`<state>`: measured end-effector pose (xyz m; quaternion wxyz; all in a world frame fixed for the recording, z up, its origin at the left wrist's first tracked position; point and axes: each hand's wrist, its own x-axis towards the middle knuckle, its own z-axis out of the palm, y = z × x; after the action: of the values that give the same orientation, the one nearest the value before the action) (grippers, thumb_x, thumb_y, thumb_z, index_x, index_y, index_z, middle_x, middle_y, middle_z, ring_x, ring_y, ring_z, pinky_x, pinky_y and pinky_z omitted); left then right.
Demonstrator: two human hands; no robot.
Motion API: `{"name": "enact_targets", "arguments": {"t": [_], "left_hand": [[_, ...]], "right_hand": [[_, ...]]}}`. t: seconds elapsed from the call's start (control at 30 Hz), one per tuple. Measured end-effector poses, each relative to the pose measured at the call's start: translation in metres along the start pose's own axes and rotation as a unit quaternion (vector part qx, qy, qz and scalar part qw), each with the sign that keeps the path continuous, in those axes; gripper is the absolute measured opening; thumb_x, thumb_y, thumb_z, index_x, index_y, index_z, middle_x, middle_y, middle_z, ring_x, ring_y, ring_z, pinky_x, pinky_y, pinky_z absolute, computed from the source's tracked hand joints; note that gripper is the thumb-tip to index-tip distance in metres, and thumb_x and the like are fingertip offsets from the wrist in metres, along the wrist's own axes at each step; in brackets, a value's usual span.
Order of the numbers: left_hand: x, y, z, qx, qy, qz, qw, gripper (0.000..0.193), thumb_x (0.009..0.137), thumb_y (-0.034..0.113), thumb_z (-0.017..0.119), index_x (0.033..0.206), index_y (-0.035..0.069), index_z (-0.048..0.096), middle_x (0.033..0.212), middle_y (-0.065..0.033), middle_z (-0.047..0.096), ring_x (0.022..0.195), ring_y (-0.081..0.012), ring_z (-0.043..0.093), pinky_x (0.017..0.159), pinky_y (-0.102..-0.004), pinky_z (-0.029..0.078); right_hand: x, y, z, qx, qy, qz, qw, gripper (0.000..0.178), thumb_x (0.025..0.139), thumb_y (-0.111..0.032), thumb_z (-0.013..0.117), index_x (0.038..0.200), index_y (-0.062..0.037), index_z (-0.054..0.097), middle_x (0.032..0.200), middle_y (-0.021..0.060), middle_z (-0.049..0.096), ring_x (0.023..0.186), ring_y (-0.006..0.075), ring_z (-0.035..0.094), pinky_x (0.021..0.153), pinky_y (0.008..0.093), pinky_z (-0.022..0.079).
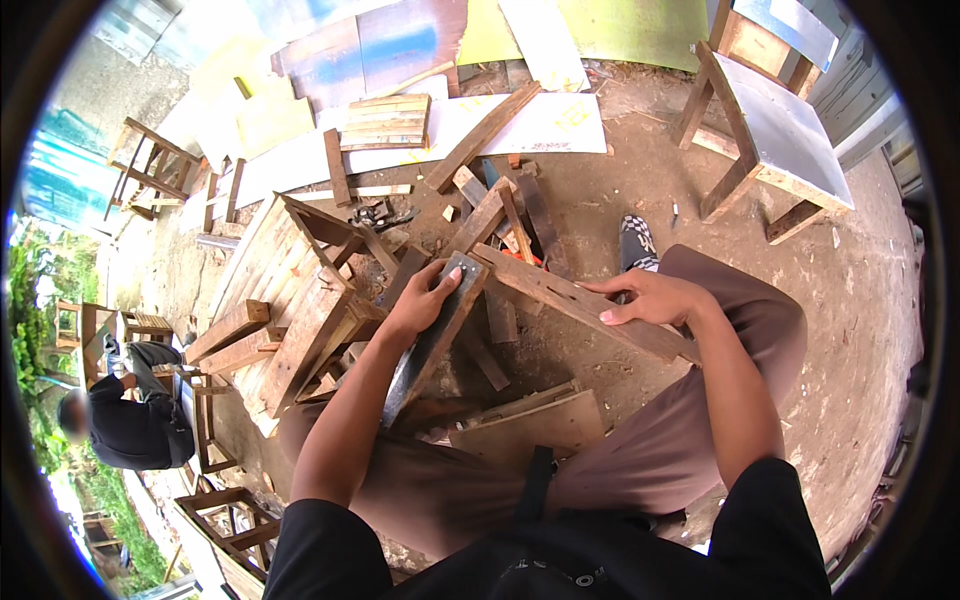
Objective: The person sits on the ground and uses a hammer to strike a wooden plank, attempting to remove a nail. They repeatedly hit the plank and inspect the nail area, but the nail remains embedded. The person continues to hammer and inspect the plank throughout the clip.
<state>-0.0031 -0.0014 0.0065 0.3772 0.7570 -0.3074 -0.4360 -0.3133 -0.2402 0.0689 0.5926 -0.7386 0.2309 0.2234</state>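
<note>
My left hand (424,298) is closed around the upper part of a dark-faced wooden plank (437,342), its thumb lying along the top face. The plank slants down toward my left thigh. In my right hand (655,304) is a reddish-brown wooden bar (545,286), held near its right end with the fingers over the top edge. The bar's far end comes up close to the plank's upper end; whether they touch I cannot tell. Beneath them lie loose wood offcuts (502,315), and a flat wooden board (535,425) lies between my legs.
An overturned slatted wooden piece (290,345) stands at my left. At the far right is a wooden chair (780,120) with a pale seat. Coloured sheets (370,45) lie at the back, with a slatted panel (385,122). A person (140,420) sits at far left among wooden frames.
</note>
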Motion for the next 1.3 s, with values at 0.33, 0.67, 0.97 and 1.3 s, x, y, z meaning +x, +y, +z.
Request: {"name": "enact_targets", "arguments": {"t": [0.33, 0.67, 0.97, 1.3], "left_hand": [[-0.002, 0.006, -0.001, -0.017, -0.005, -0.013, 1.000, 0.056, 0.109, 0.045, 0.061, 0.147, 0.003, 0.060, 0.122, -0.0122, 0.072, 0.108, -0.0157, 0.064, 0.097, -0.0322, 0.049], [0.002, 0.001, -0.002, -0.033, -0.013, -0.012, 0.999, 0.054, 0.109, 0.043, 0.061, 0.146, 0.003, 0.060, 0.121, -0.0103, 0.072, 0.106, -0.0135, 0.063, 0.095, -0.0306, 0.049], [0.002, 0.000, -0.003, -0.030, -0.012, -0.010, 0.999, 0.054, 0.110, 0.043, 0.060, 0.144, 0.002, 0.060, 0.121, -0.0105, 0.072, 0.107, -0.0135, 0.063, 0.095, -0.0307, 0.049], [0.004, -0.003, -0.002, -0.033, -0.012, 0.000, 0.999, 0.056, 0.110, 0.045, 0.060, 0.146, 0.002, 0.059, 0.124, -0.0119, 0.072, 0.112, -0.0150, 0.063, 0.100, -0.0319, 0.048]], "right_hand": [[0.000, 0.000, -0.003, -0.014, -0.010, -0.008, 1.000, 0.069, 0.098, -0.031, 0.074, 0.161, -0.0187, 0.050, 0.141, 0.0148, 0.069, 0.123, 0.0225, 0.064, 0.110, 0.0364, 0.045], [0.002, 0.007, -0.001, -0.015, -0.006, 0.017, 1.000, 0.069, 0.098, -0.033, 0.075, 0.160, -0.0197, 0.050, 0.142, 0.0142, 0.069, 0.126, 0.0230, 0.063, 0.111, 0.0375, 0.045], [0.005, 0.014, -0.001, -0.011, -0.002, -0.015, 1.000, 0.069, 0.097, -0.036, 0.078, 0.159, -0.0159, 0.053, 0.135, 0.0144, 0.072, 0.110, 0.0168, 0.066, 0.097, 0.0359, 0.051], [0.007, 0.012, 0.002, -0.020, 0.013, -0.042, 0.999, 0.071, 0.096, -0.038, 0.079, 0.158, -0.0143, 0.053, 0.136, 0.0138, 0.071, 0.106, 0.0184, 0.067, 0.094, 0.0353, 0.052]]}}
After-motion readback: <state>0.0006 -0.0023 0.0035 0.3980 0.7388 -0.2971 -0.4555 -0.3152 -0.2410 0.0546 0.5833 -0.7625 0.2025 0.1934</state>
